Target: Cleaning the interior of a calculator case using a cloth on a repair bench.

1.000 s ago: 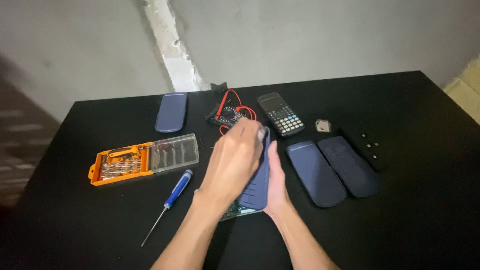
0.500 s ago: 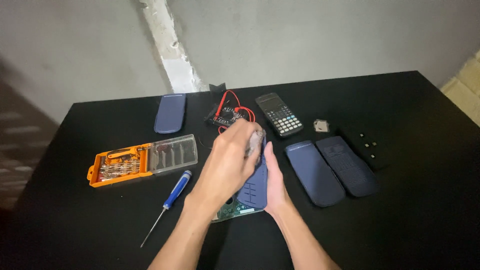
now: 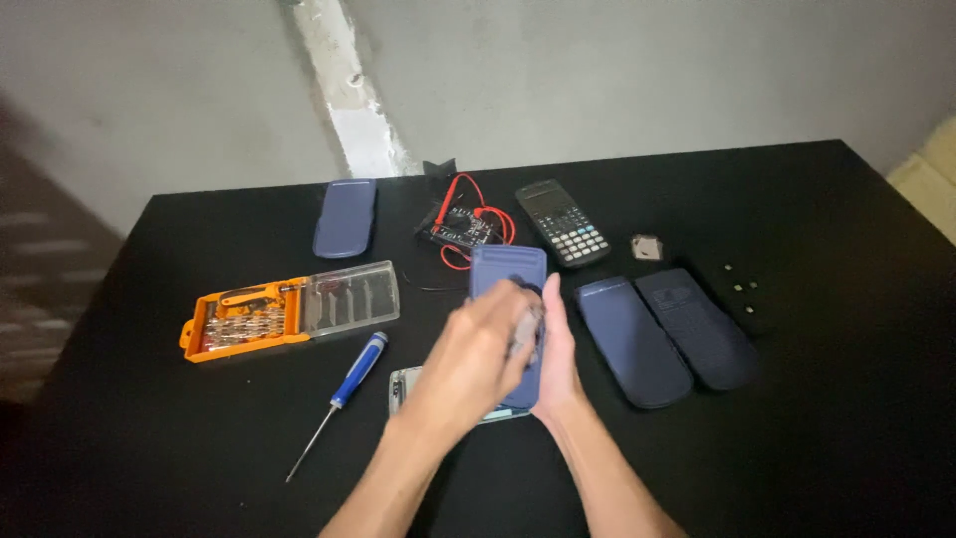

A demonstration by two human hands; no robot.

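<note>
A: In the head view, where do the hands sit?

B: Both meet near the middle of the black counter (image 3: 846, 438). The left hand (image 3: 476, 359) lies over a blue calculator shell (image 3: 510, 289), fingers curled down onto its lower half. The right hand (image 3: 558, 364) cups the shell's right edge, thumb side up, so the shell is held between the two.

A: And the shell itself?

B: It lies lengthwise, its top end pointing to 12 o'clock, its lower end hidden under the hands. A pale flat piece (image 3: 403, 384) shows beneath the left wrist; what it is cannot be told.

A: What lies around?

B: At 9 o'clock of the hands, a blue-handled screwdriver (image 3: 344, 394) lies slanted, and beyond it an orange bit case (image 3: 289, 311) with a clear lid. At 11 o'clock, a blue cover (image 3: 347, 217). At 12 o'clock, a circuit board with red and black wires (image 3: 466, 224); just right of it a dark calculator (image 3: 563, 221). At 3 o'clock, two dark blue covers (image 3: 665, 339) side by side, with a small grey part (image 3: 647, 246) above them and small screws (image 3: 742, 287) to their right.
</note>
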